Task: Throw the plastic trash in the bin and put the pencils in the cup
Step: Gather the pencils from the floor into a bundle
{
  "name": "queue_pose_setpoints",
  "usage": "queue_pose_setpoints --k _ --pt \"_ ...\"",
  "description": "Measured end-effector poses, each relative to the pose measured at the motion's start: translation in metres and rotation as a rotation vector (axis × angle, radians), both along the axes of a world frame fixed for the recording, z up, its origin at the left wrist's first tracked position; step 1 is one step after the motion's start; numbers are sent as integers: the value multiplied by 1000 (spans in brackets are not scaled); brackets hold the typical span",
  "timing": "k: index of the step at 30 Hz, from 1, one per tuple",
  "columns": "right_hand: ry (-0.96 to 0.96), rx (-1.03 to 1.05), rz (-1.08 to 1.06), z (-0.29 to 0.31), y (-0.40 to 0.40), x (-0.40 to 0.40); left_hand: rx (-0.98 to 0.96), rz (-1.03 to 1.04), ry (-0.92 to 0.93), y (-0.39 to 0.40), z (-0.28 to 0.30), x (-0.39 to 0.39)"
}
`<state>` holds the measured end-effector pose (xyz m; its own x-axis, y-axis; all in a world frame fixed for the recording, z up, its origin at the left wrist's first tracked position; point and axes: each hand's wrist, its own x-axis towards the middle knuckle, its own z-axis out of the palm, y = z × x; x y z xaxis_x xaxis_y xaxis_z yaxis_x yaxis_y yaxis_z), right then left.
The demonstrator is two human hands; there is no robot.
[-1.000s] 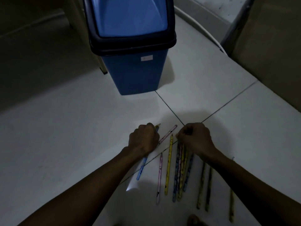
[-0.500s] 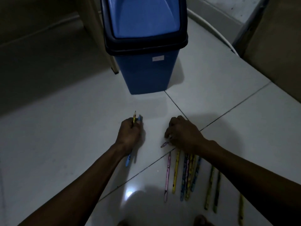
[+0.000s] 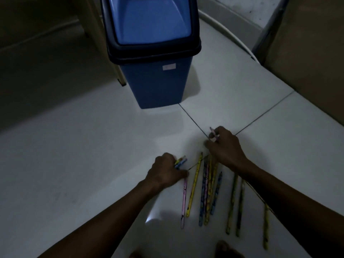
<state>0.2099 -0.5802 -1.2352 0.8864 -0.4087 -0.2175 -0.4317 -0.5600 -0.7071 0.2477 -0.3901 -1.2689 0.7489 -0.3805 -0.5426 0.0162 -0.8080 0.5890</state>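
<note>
Several coloured pencils (image 3: 208, 190) lie side by side on the white tiled floor in front of me. My left hand (image 3: 166, 172) is closed around two pencils, a yellow and a blue one (image 3: 181, 162), and its fingers touch the top of a pink pencil (image 3: 184, 200) on the floor. My right hand (image 3: 224, 148) rests just above the row and holds a pink pencil (image 3: 213, 134) between its fingers. The blue bin (image 3: 154, 53) with a black rim and a swing lid stands upright beyond the hands. No cup or plastic trash is visible.
A wooden furniture leg (image 3: 119, 75) stands left of the bin. A brown wall or cabinet (image 3: 312, 53) runs along the right. Toes (image 3: 226, 249) show at the bottom edge. The room is dim.
My left hand, still holding two pencils, came back right to the pink pencil on the floor. My right hand lifted a pink pencil off the floor.
</note>
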Motion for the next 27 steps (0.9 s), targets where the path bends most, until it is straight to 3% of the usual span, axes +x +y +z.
queue_pose_setpoints --k 3,7,10,13,17,21,27 --pt "158 18 -41 -1 1 -11 74 -109 9 -3 -7 -5" --pt "288 28 -16 -9 13 -18 63 -78 49 -6 -6 -5" --pt "368 -94 49 -10 26 -18 37 -72 1 -5 2 -1" --pt "413 -243 165 -8 36 -17 1 26 -9 2 11 10" --pt "438 -237 189 -10 44 -11 -75 138 -44 12 19 23" --pt "461 -135 139 -15 41 -7 -198 264 50 15 19 24" --pt "235 257 -107 -6 25 -7 -384 438 139 6 22 22"
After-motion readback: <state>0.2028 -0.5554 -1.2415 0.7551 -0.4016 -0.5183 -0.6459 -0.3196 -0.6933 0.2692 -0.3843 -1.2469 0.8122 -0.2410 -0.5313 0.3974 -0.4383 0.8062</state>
